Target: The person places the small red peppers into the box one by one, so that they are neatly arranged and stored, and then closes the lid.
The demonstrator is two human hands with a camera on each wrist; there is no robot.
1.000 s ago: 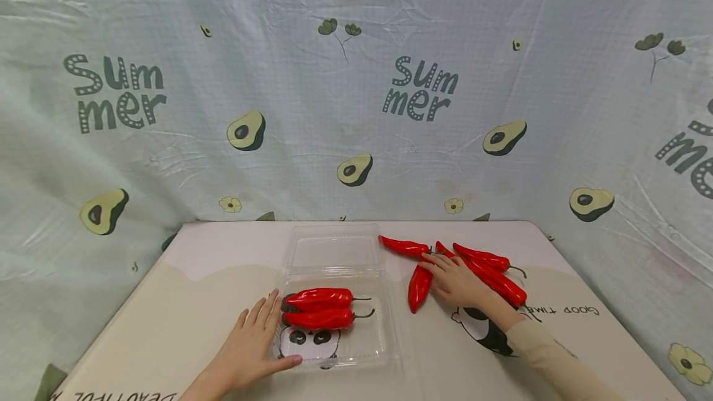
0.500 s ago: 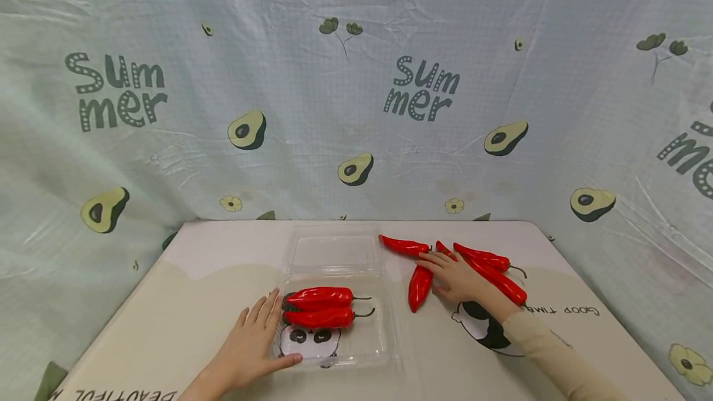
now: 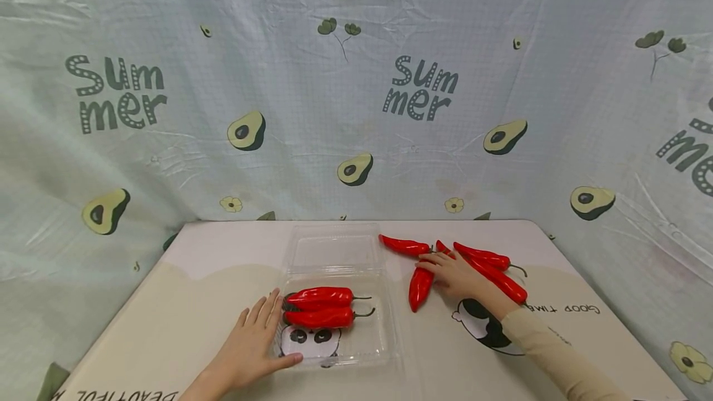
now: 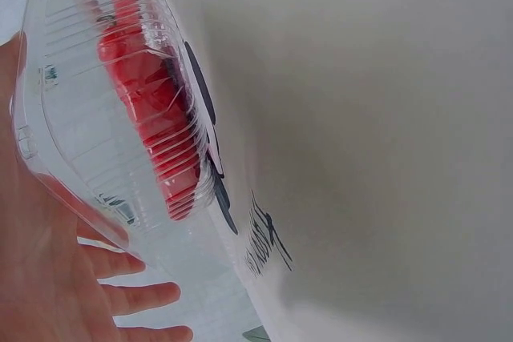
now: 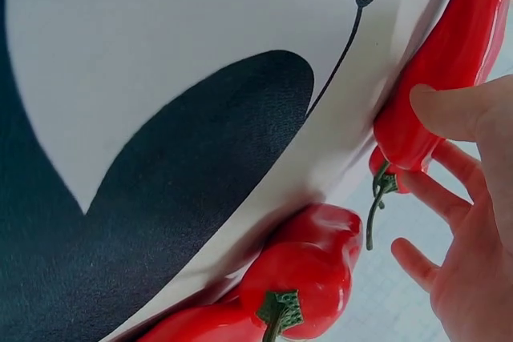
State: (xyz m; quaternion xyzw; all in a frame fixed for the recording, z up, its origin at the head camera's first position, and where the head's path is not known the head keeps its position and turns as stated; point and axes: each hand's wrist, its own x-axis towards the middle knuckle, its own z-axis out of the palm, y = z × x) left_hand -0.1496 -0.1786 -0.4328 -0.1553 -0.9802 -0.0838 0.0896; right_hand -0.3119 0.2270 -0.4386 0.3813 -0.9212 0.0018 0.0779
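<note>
A clear plastic clamshell box [image 3: 367, 342] lies with its lid folded back. Two red chili peppers [image 3: 320, 319] lie side by side inside it. My left hand [image 3: 250, 342] rests along the box's left side, fingers straight, thumb at the near corner; the left wrist view shows its palm [image 4: 48, 270] beside the ribbed wall. To the right of the box, my right hand [image 3: 457, 277] grips a red chili pepper [image 3: 420, 288] near its stem end. In the right wrist view the thumb presses this pepper [image 5: 457, 46] while fingers reach round its other side.
Beyond the right hand lies another red pepper [image 3: 403, 246]. Two more peppers, one long [image 3: 504, 283] and one shorter [image 3: 484, 257], lie at its right. A printed cloth [image 3: 301, 110] hangs behind the table [image 3: 223, 283].
The gripped pepper has shifted very slightly under my right hand, which has drawn in a little around it. My left hand and the box stay in place.
</note>
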